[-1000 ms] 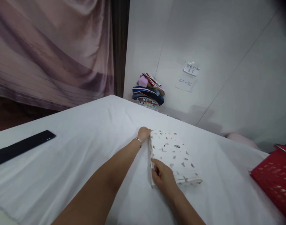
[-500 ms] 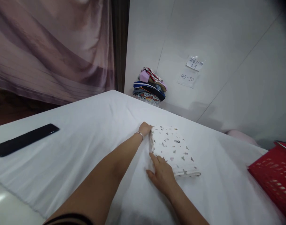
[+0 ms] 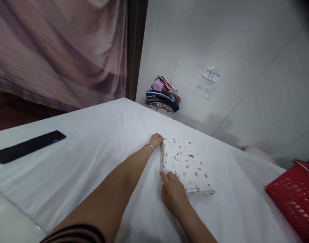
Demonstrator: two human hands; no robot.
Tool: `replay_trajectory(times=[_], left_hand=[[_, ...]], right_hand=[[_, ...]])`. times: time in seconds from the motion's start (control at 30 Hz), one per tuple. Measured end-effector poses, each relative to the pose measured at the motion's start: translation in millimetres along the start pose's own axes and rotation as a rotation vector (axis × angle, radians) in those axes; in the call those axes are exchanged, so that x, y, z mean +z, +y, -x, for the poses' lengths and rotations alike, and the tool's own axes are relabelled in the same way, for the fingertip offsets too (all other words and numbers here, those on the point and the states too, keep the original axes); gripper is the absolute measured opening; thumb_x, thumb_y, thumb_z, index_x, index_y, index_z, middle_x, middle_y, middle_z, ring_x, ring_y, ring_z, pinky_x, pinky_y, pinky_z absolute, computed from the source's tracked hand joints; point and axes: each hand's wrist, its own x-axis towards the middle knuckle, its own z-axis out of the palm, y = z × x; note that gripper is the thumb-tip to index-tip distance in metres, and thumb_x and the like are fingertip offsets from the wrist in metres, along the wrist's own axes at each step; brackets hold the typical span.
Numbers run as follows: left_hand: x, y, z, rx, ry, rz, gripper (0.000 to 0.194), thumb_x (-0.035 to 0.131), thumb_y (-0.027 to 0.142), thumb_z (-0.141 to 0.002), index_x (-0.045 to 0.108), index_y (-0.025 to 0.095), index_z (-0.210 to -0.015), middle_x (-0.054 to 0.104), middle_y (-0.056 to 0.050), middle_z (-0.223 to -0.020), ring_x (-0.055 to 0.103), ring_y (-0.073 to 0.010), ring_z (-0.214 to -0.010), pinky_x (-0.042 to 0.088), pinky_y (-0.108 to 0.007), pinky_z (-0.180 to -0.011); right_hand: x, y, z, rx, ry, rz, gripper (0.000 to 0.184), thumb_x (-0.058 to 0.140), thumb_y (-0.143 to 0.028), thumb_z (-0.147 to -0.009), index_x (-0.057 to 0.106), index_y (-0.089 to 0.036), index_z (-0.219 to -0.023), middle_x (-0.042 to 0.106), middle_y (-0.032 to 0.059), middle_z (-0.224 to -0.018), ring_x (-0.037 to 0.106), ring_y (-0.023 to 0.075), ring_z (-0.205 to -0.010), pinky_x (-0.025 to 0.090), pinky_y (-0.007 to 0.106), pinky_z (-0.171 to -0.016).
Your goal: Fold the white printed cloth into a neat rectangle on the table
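dim, uneven light | glare lower left | faint wall shadows | dark upper-right corner

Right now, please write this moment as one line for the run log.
left hand: at far corner of folded printed cloth | right hand: at near corner | cloth: on white sheet

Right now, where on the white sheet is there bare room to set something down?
Two patches of sheet: between the flat black object and the left forearm, and between the folded cloth and the red basket. Crowded: the cloth's left edge, with left hand and right hand.
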Motion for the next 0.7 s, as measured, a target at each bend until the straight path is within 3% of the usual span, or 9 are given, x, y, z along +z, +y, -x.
replay_trajectory(times=[0.23,0.4,0.5,0.7], left_hand=[[0.4,-0.6,-3.2,-0.051,-0.039,-0.004,0.024,0.07,0.026,-0.064,0.065,0.015,-0.086,0.069,-0.006,-0.089,0.061,-0.0163,-0.084,0.042,-0.021,-0.069],[-1.5,-2.1,2.3,-0.062,-0.054,0.038,0.033,0.064,0.036,-0.071,0.062,0.014,-0.095,0.068,-0.007,-0.094,0.061,-0.0135,-0.077,0.043,-0.02,-0.061],[-11.4,-6.1,13.0,-0.074,-0.071,0.059,0.033,0.059,0.038,-0.076,0.06,0.014,-0.1,0.067,-0.006,-0.093,0.06,-0.011,-0.068,0.043,-0.018,-0.054],[-32.5,-7.4,56.4,-0.105,-0.197,0.04,0.008,0.06,0.018,-0.071,0.063,0.011,-0.075,0.062,-0.001,-0.06,0.055,-0.0096,-0.048,0.038,-0.017,-0.044]], right_hand=[[-4.7,-3.2,0.5,-0.049,-0.028,-0.027,0.054,0.051,-0.014,-0.073,0.046,-0.017,-0.128,0.052,0.0107,-0.097,0.049,0.024,-0.088,0.043,0.035,-0.076],[-3.9,-2.5,2.1,-0.072,-0.047,0.003,0.058,0.051,-0.009,-0.071,0.047,-0.017,-0.128,0.052,0.0115,-0.1,0.048,0.0242,-0.089,0.043,0.035,-0.077],[-3.5,-0.9,1.9,-0.079,-0.052,0.003,0.058,0.047,-0.005,-0.07,0.047,-0.015,-0.127,0.052,0.0118,-0.099,0.049,0.0233,-0.089,0.043,0.034,-0.077],[-6.4,-0.6,-1.6,-0.081,-0.084,0.018,0.058,0.044,-0.006,-0.072,0.046,-0.015,-0.129,0.053,0.0121,-0.1,0.049,0.0235,-0.09,0.043,0.034,-0.078]])
